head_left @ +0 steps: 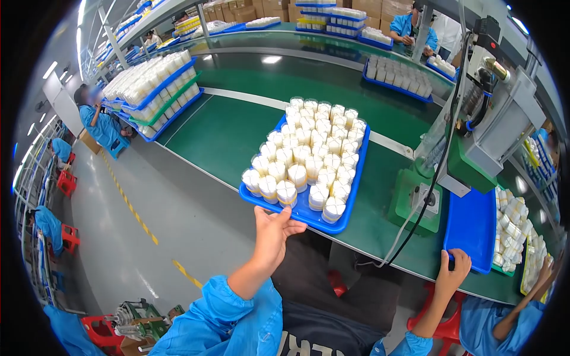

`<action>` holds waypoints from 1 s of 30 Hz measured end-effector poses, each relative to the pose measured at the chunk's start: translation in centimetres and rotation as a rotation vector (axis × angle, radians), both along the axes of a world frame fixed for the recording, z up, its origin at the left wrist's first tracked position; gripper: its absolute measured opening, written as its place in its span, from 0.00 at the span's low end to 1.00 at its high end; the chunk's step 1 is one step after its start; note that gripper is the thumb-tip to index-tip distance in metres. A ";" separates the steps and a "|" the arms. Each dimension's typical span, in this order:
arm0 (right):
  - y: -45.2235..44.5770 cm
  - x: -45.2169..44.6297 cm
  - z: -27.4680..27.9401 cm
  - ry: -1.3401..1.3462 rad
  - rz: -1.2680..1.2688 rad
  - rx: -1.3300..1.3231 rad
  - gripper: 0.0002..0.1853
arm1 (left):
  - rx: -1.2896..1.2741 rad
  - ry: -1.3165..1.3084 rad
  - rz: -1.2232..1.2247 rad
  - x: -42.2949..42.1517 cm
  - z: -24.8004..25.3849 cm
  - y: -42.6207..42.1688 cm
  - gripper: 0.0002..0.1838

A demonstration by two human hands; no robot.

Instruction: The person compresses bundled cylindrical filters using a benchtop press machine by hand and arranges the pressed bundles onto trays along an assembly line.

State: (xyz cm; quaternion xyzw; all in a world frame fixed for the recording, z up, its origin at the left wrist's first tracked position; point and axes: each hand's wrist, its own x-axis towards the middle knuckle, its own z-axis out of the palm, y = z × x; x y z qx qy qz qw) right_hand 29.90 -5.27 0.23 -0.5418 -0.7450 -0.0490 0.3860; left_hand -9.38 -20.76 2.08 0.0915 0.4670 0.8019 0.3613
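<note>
My left hand [274, 232] touches the loaded blue tray [320, 223], left of the pneumatic press [497, 121]; my right fingers [449, 256] touch another blue tray [471, 222], right of the press. I cannot tell whether either grips. The loaded tray seems to overhang the tabletop [214, 130]; pressing down could tip its white cylinders [297, 175].

A blue tray [303, 203] of upright white cylinders [297, 174] sits slantwise on the green table [219, 137]. Another blue tray [469, 228] lies flat to its right.
</note>
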 end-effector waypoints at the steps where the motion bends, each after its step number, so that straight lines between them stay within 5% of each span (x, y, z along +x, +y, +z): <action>1: 0.1 0.0 0.0 0.003 0.003 -0.013 0.10 | -0.016 0.021 -0.004 0.0 -0.2 0.0 0.17; 14: 0.0 0.1 -0.1 -0.022 0.000 -0.013 0.13 | -0.266 0.282 -0.092 -14.7 -0.7 -2.7 0.14; 20: -2.2 -1.6 1.4 0.190 0.040 0.170 0.18 | -0.362 0.278 -0.105 -16.8 -0.1 -3.1 0.17; 24: -6.1 -11.9 5.3 0.365 0.631 -0.217 0.16 | -0.307 0.272 -0.096 -15.9 -0.1 -3.0 0.20; 28: -2.4 -23.4 3.9 0.633 0.800 -0.565 0.24 | -0.256 0.236 -0.050 -14.3 -0.2 -3.6 0.24; 30: 0.7 -27.4 2.9 0.923 0.577 -0.862 0.33 | -0.256 0.207 -0.056 -13.9 -0.2 -3.9 0.24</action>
